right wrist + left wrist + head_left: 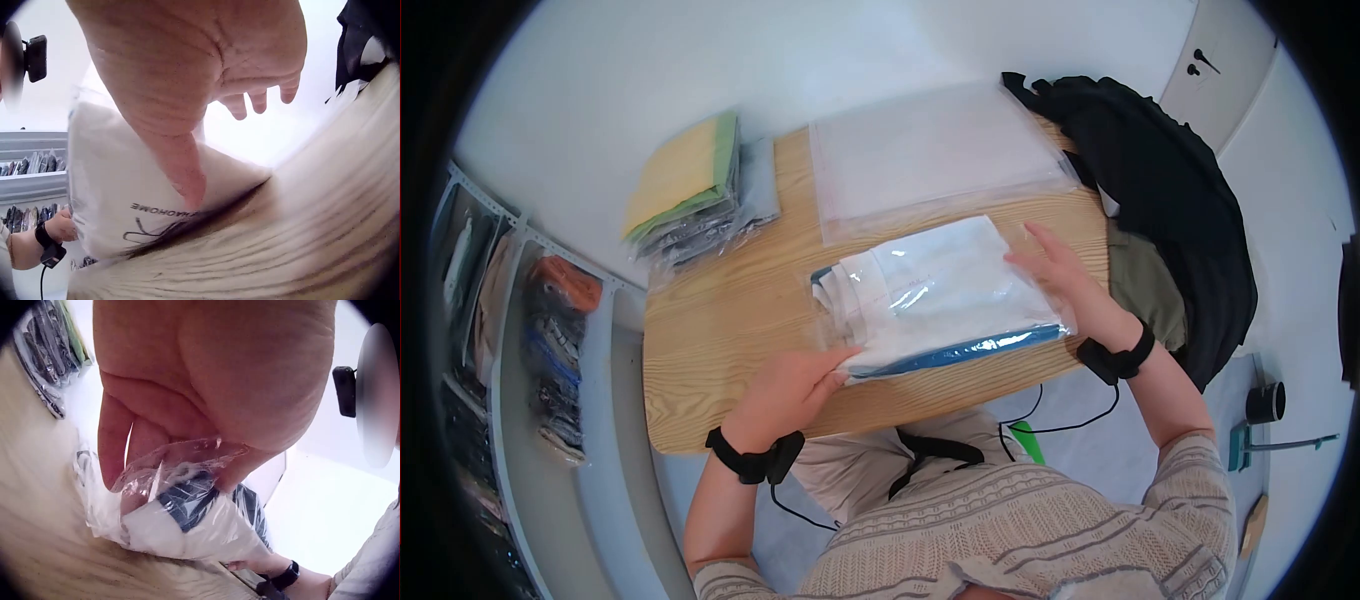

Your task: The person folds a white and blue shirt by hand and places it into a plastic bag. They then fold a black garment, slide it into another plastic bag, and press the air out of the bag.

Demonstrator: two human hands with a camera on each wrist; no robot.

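Observation:
A clear plastic bag [945, 290] with folded white cloth inside lies on the wooden table, a blue band along its near side. At its near left corner my left hand [785, 400] pinches the plastic between thumb and fingers. In the left wrist view the loose film [187, 456] crosses those fingers, and a dark blue piece [190, 500] shows within. My right hand [1068, 280] is beside the right end, fingers extended. Its thumb [184, 175] lies against the bag's side, over printed lettering, while the other fingers stand apart from it in the right wrist view.
Flat clear bags [930, 150] are stacked at the table's back. Packaged yellow, green and grey items [690, 190] sit at the back left. Black clothing [1170, 190] hangs over the right edge, near an olive cloth [1145, 285]. Shelves of bagged goods [555, 350] stand left.

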